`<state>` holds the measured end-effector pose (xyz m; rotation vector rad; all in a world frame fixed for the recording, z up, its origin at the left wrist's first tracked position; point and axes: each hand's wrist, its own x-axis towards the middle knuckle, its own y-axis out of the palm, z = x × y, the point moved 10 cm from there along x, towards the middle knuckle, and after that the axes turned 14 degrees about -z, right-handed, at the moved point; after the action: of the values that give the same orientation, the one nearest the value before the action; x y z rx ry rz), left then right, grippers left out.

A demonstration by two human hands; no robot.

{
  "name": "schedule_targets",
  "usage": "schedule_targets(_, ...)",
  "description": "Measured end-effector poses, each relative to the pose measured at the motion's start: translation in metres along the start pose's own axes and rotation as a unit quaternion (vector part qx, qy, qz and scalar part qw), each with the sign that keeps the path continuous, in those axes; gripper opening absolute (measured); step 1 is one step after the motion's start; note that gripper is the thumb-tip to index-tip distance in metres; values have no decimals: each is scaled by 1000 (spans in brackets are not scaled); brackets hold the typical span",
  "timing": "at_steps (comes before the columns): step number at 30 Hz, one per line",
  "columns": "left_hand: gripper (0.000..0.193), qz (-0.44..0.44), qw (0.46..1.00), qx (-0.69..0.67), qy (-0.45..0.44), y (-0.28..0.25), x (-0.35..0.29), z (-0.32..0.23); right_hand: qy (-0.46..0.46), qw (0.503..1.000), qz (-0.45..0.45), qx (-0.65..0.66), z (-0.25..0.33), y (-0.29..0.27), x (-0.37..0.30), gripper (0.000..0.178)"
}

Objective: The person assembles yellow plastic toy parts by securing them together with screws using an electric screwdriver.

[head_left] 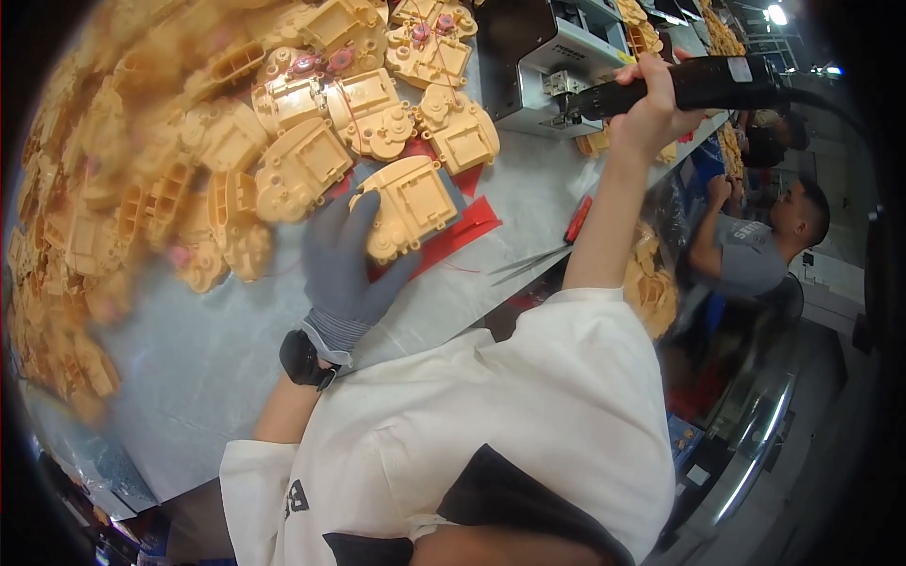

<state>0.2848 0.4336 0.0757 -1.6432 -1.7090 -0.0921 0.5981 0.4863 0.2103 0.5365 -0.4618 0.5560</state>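
Observation:
My left hand [342,259], in a grey glove, grips a yellow plastic housing [413,203] by its near left edge, thumb and fingers on its sides. That housing, with a square recess facing up, rests on a red fixture [470,232] on the table. Up at the right, my bare right hand [653,111] is wrapped round a black electric screwdriver [713,83] lying almost level. The screwdriver's tip points left, at the front of a metal box-shaped screw feeder [524,80]; whether it touches or carries a screw is too small to tell.
Many similar housings [302,170] are heaped on the grey table [203,377] at the left and back, some with red wires. Tweezers [530,266] and a red-handled tool [578,220] lie by the near edge. A co-worker in grey [755,250] sits at the right.

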Motion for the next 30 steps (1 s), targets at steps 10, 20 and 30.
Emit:
schedule_targets(10,71,26,999,29,-15,-3,1,5,130,984,81,91,32,5,-64,46)
schedule_targets(20,66,-4,1000,-10,-13,-3,-1,7,148,953,238,114,74,52,-148,57)
schedule_targets(30,69,5,999,-25,-45,-7,-4,12,149,953,258,59,62,59,-158,47)
